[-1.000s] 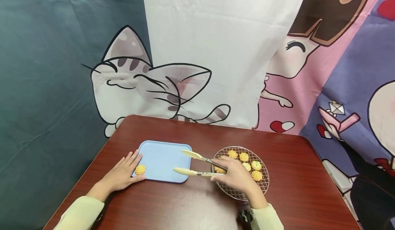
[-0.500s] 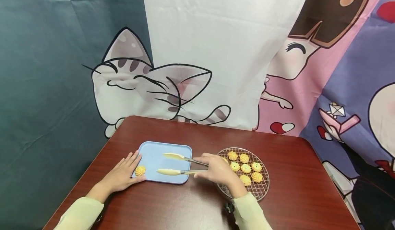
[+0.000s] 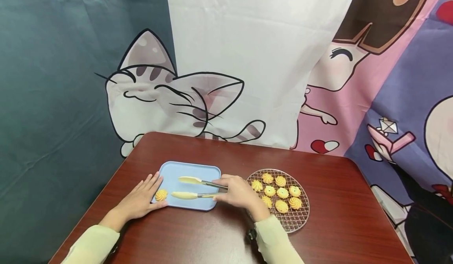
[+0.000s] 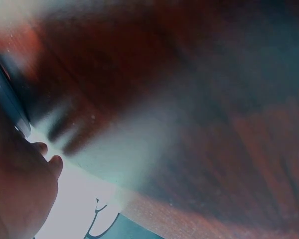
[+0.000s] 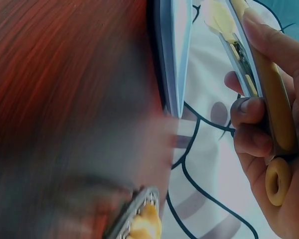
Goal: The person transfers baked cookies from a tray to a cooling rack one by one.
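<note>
My right hand (image 3: 236, 191) grips a pair of tongs (image 3: 209, 195) with pale yellow tips and metal arms. The tips are spread over the blue tray (image 3: 207, 171), with nothing between them. In the right wrist view, fingers and thumb wrap the yellow handle (image 5: 276, 104), which ends in a ring (image 5: 278, 181). My left hand (image 3: 138, 201) rests along the tray's left edge, fingers extended. One swirled yellow cookie (image 3: 161, 195) lies in the tray's near left corner, beside that hand. The left wrist view has part of the left hand (image 4: 20, 184) at the tray's edge.
Right of the tray, a round wire rack (image 3: 297, 220) bears several piped cookies (image 3: 282, 206), partly behind the right forearm. Both stand on a reddish-brown wooden table (image 3: 339, 209). A curtain with cartoon prints (image 3: 262, 51) hangs close behind the table's far edge.
My right hand has moved left from above the rack, bringing the tongs farther over the tray and toward the lone cookie. More cookies on the rack now show. The left hand has stayed put.
</note>
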A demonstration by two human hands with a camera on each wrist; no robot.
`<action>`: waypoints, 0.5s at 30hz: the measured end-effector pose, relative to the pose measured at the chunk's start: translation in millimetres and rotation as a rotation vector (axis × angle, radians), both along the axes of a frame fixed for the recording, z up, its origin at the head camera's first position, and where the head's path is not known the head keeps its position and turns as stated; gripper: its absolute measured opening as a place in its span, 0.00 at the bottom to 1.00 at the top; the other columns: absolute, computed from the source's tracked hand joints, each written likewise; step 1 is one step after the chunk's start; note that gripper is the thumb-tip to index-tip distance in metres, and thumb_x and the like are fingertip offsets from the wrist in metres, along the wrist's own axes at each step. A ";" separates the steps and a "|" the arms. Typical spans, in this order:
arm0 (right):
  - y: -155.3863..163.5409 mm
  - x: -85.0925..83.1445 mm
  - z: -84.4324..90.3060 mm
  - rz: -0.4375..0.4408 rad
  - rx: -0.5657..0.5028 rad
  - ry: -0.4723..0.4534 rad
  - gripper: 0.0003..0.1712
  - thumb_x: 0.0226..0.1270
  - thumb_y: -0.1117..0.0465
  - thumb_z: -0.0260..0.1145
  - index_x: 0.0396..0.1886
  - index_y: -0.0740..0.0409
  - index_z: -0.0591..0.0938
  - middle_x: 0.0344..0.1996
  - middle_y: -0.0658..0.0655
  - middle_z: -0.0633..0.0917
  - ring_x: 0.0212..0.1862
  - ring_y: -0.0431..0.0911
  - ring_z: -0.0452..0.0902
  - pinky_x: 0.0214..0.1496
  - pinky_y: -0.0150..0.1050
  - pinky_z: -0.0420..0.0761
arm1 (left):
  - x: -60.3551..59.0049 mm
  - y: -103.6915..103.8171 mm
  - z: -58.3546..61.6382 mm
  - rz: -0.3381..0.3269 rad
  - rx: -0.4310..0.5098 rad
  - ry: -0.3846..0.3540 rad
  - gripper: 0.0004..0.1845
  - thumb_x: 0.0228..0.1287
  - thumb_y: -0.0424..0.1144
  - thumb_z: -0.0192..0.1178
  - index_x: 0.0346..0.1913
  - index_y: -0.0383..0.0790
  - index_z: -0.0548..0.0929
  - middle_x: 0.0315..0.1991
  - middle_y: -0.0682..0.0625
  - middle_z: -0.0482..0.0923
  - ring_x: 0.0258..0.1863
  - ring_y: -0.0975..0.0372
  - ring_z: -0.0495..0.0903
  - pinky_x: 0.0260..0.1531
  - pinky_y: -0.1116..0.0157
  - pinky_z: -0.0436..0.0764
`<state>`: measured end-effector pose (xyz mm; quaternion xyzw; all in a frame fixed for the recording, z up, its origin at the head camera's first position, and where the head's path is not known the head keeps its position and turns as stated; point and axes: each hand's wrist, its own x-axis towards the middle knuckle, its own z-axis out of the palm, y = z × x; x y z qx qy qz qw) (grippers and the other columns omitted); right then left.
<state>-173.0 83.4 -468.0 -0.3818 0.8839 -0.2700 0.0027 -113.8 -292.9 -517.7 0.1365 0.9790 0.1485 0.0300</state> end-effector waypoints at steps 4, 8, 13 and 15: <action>-9.8 -3.1 1.5 0.018 0.034 0.006 0.33 0.56 0.44 0.79 0.61 0.47 0.85 0.42 0.46 0.87 0.36 0.42 0.80 0.40 0.34 0.80 | -0.4 0.0 -0.1 -0.007 0.001 0.000 0.55 0.64 0.73 0.55 0.79 0.35 0.57 0.81 0.38 0.49 0.78 0.38 0.48 0.72 0.37 0.52; -21.7 -8.2 4.0 0.026 0.081 0.047 0.32 0.55 0.41 0.78 0.61 0.42 0.85 0.39 0.44 0.86 0.33 0.37 0.75 0.36 0.33 0.78 | -0.9 -0.4 0.1 -0.010 -0.006 0.004 0.55 0.64 0.73 0.55 0.79 0.35 0.57 0.81 0.38 0.48 0.78 0.38 0.48 0.72 0.37 0.53; -34.3 -13.8 5.0 0.028 0.122 0.048 0.31 0.55 0.40 0.78 0.60 0.38 0.86 0.41 0.39 0.85 0.38 0.35 0.78 0.38 0.33 0.79 | -1.0 -0.6 0.9 -0.013 0.002 -0.002 0.55 0.64 0.73 0.55 0.79 0.35 0.57 0.81 0.38 0.49 0.78 0.38 0.48 0.72 0.37 0.53; -37.6 -15.1 4.4 0.030 0.135 0.039 0.30 0.55 0.40 0.78 0.60 0.37 0.86 0.42 0.38 0.85 0.40 0.35 0.79 0.39 0.33 0.80 | -1.1 -0.2 0.7 -0.014 0.006 -0.006 0.55 0.64 0.73 0.55 0.79 0.35 0.56 0.81 0.38 0.49 0.78 0.38 0.48 0.72 0.37 0.53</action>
